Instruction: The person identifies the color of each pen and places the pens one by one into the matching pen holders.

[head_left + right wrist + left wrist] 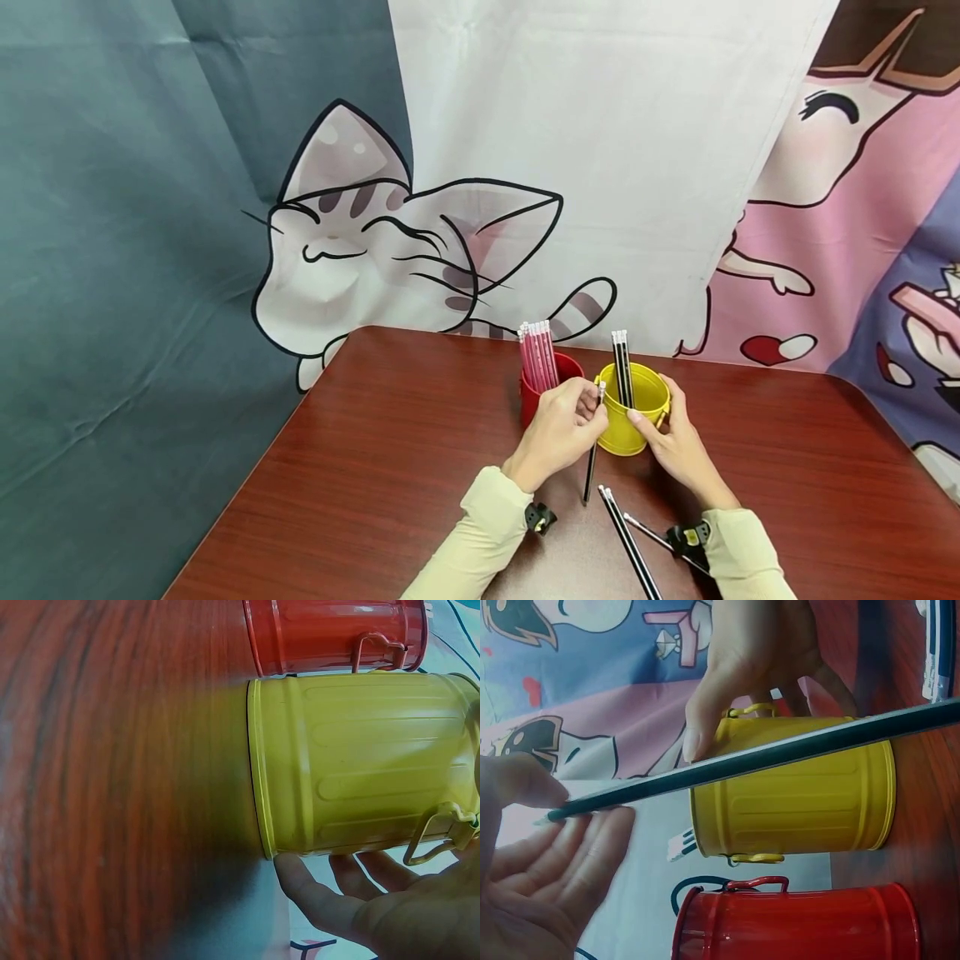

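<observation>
Loose black pencils (628,540) lie nearest the viewer, flat on the dark red desk (360,467), just in front of the yellow bucket (633,408) and beside the right sleeve. That small yellow bucket serves as the landmark: it stands upright near the back middle of the desk with a few black pencils (622,367) standing inside it, erasers up.

Left hand (561,429), just left of the yellow bucket, has its grip closed around one black pencil (592,454): thumb and fingertips pinch it near the eraser end at rim height, and the shaft slants down in front of the bucket to the desk. The left wrist view shows that pencil (765,756) crossing the bucket's ribbed wall (810,799).

Right hand (675,442) cups the bucket from its right side, thumb against the front wall and fingers curled round behind, close to the small wire handle (439,832).

Touching the yellow bucket on its left stands a red bucket (547,387) holding a bunch of pink pencils (538,357).

By the look of it, the pencil is light, stiff and smooth-lacquered, so it could slip or twist in a loose pinch; holding it near the eraser leaves the shaft free to steer. The thin tin bucket looks light and likely to tip unless steadied low on its wall.
</observation>
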Demonstrator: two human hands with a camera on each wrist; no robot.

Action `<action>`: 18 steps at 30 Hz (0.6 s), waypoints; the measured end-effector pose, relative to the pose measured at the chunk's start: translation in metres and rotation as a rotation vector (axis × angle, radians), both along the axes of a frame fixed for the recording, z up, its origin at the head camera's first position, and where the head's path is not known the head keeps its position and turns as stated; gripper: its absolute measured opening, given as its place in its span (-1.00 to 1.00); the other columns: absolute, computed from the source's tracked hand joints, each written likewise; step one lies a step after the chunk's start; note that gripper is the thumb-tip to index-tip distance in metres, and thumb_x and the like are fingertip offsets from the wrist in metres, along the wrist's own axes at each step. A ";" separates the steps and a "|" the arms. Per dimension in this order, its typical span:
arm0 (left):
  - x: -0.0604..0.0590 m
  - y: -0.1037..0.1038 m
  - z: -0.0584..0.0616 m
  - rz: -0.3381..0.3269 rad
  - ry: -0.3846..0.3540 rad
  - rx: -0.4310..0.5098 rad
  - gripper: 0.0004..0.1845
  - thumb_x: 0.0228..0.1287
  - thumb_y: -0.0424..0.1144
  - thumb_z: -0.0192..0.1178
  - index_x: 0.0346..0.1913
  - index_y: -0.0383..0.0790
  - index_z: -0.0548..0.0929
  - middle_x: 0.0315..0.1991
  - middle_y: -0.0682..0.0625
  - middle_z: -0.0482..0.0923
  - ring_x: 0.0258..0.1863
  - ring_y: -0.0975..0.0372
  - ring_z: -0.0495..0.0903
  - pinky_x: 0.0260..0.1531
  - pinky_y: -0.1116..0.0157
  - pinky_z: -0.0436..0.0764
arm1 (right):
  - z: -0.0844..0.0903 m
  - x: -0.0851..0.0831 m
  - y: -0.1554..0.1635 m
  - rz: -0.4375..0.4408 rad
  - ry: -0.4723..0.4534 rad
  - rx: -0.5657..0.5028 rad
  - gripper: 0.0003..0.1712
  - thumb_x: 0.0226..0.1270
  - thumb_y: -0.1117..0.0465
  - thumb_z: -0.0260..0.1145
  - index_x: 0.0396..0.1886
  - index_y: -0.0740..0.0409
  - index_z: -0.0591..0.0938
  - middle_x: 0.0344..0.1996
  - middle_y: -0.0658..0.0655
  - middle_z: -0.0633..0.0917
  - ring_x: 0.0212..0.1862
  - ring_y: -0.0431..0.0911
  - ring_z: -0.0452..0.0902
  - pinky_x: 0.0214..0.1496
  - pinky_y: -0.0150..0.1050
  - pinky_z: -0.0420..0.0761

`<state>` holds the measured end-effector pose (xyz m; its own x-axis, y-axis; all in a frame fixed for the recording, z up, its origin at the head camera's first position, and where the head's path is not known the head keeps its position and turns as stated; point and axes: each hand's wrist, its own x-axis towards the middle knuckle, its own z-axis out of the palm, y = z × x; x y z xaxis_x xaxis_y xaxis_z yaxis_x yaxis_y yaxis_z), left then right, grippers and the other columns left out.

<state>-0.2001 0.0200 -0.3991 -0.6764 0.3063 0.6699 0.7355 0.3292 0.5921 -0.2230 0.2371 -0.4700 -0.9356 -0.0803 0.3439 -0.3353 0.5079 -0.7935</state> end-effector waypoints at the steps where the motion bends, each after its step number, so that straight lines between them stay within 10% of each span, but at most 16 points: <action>1: 0.000 0.000 0.000 -0.017 0.013 0.012 -0.89 0.11 -0.41 0.17 -0.28 -0.28 0.50 -0.43 -0.01 0.51 -0.50 0.40 0.51 -0.44 0.64 0.52 | 0.000 0.000 0.000 0.001 -0.003 -0.001 -0.12 0.28 0.10 0.23 0.41 0.03 -0.09 0.18 0.29 0.32 0.07 0.11 0.37 -0.03 -0.67 0.23; 18: -0.005 -0.001 -0.007 -0.095 0.132 0.034 -0.86 0.17 -0.41 0.15 -0.21 -0.30 0.50 -0.35 -0.02 0.48 -0.43 0.40 0.53 -0.36 0.61 0.53 | -0.002 -0.001 0.001 0.010 0.003 -0.011 -0.13 0.29 0.11 0.21 0.41 0.02 -0.11 0.17 0.29 0.32 0.05 0.07 0.37 -0.04 -0.71 0.23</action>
<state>-0.2052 0.0195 -0.4057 -0.5505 0.3403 0.7623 0.8348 0.2357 0.4976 -0.2242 0.2377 -0.4719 -0.9338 -0.0856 0.3473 -0.3423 0.4958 -0.7981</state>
